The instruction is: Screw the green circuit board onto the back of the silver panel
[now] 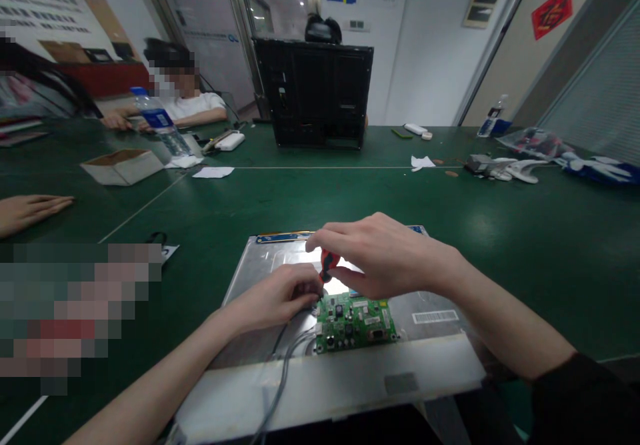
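Observation:
My right hand (383, 255) grips the red and black handle of a screwdriver (329, 266), held upright above the far left corner of a green circuit board (375, 308). My left hand (293, 288) is closed at that same corner, its fingertips close to the screwdriver's lower end. What those fingers pinch, if anything, is hidden. The board lies on the silvery metal back of a flat display panel (435, 341). Grey cables (283, 385) run from the board's left side toward me. The screwdriver's tip is out of sight behind my left fingers.
A black monitor housing (315, 95) stands across the green table (525, 245). To the left are an open cardboard box (123, 167), a water bottle (163, 125) and another person's hand (35, 213). Gloves (515, 168) and a second bottle (493, 117) lie at the right.

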Demonstrator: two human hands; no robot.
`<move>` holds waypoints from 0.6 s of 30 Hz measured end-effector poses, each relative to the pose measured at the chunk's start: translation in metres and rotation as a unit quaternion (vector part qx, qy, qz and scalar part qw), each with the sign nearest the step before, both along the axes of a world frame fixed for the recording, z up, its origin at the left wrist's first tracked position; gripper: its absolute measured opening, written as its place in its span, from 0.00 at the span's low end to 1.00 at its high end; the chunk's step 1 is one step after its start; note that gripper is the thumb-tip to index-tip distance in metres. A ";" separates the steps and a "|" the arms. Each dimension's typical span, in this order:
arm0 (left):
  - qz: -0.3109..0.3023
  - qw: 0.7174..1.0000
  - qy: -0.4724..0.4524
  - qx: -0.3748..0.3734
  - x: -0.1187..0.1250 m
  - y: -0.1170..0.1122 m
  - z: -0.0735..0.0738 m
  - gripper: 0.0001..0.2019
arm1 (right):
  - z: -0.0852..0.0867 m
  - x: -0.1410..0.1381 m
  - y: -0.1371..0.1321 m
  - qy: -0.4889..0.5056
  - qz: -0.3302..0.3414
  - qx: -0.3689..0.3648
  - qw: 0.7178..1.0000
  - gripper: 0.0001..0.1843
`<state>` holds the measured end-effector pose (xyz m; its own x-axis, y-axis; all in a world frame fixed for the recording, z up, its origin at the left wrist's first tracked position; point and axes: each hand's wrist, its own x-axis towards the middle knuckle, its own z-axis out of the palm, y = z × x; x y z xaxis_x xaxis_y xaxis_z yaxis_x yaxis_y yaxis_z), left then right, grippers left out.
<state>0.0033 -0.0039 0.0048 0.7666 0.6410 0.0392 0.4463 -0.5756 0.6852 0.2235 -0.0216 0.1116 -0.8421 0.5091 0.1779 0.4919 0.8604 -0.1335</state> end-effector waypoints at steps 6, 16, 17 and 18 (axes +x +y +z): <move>0.008 1.000 0.021 0.017 -0.002 0.002 -0.002 0.06 | -0.001 0.001 0.002 0.006 0.004 0.017 1.000 0.07; 0.030 0.999 -0.004 0.014 -0.004 0.005 0.018 0.08 | 0.004 0.002 0.001 -0.002 -0.007 0.004 1.000 0.06; 0.041 0.999 -0.021 0.020 -0.004 0.006 0.026 0.08 | 0.004 0.003 0.001 -0.002 -0.010 0.003 1.000 0.06; 0.053 0.998 -0.038 0.025 -0.005 0.006 0.036 0.08 | 0.005 0.003 0.001 -0.003 -0.014 0.001 1.000 0.06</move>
